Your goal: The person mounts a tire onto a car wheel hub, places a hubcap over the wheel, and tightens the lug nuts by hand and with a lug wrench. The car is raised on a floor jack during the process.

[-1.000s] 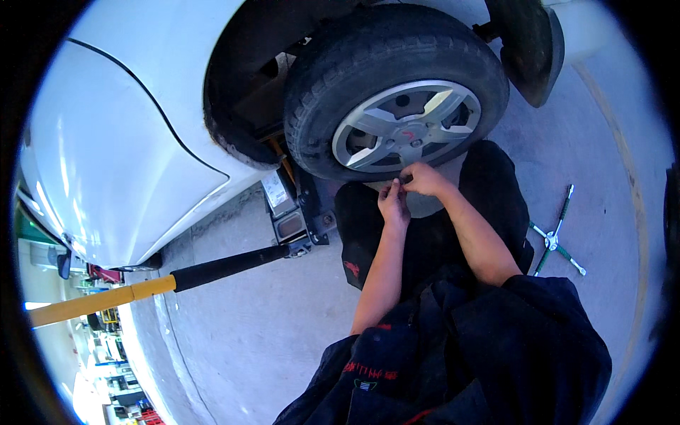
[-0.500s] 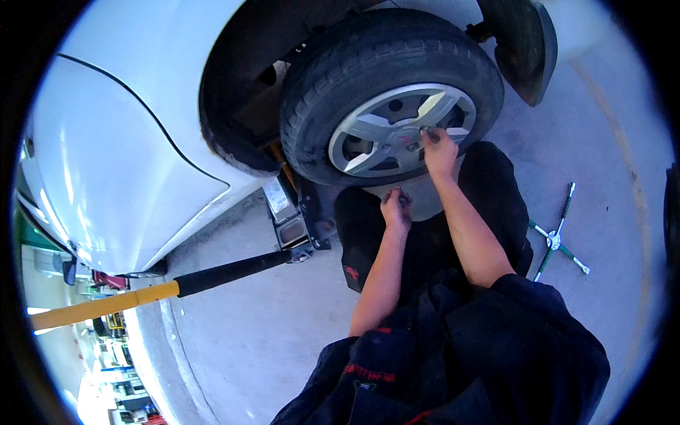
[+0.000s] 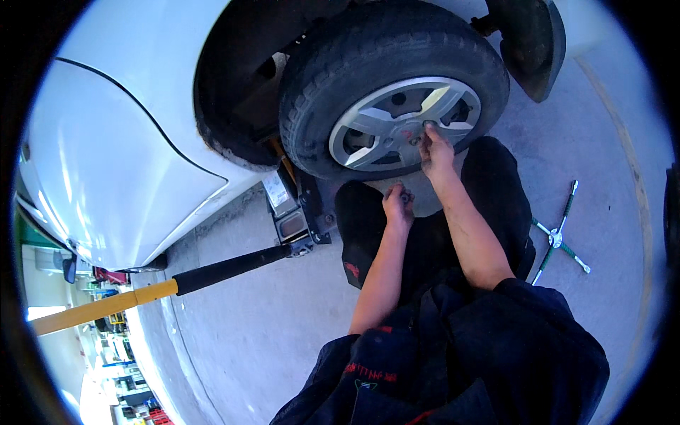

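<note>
A wheel with a black tyre (image 3: 312, 117) and a silver spoked rim (image 3: 370, 115) sits in the wheel arch of a white car. My right hand (image 3: 438, 151) is up against the rim beside its centre, index finger and thumb at a bolt hole, the other fingers curled. Whatever lies under those fingertips is too small to make out. Lower, between my knees and the tyre, my left hand (image 3: 399, 207) is closed, palm up, around small dark pieces that look like wheel nuts. How many it holds is hidden.
A four-way lug wrench (image 3: 555, 239) lies on the floor to the right. At the left, a floor jack (image 3: 289, 212) reaches under the car, its yellow and black handle (image 3: 152, 292) slanting outward. A dark mud flap (image 3: 530, 60) hangs right of the tyre.
My right hand's fingers have shifted on the rim, the index finger now more extended. The left hand has turned slightly, still closed. The view has shifted a little.
</note>
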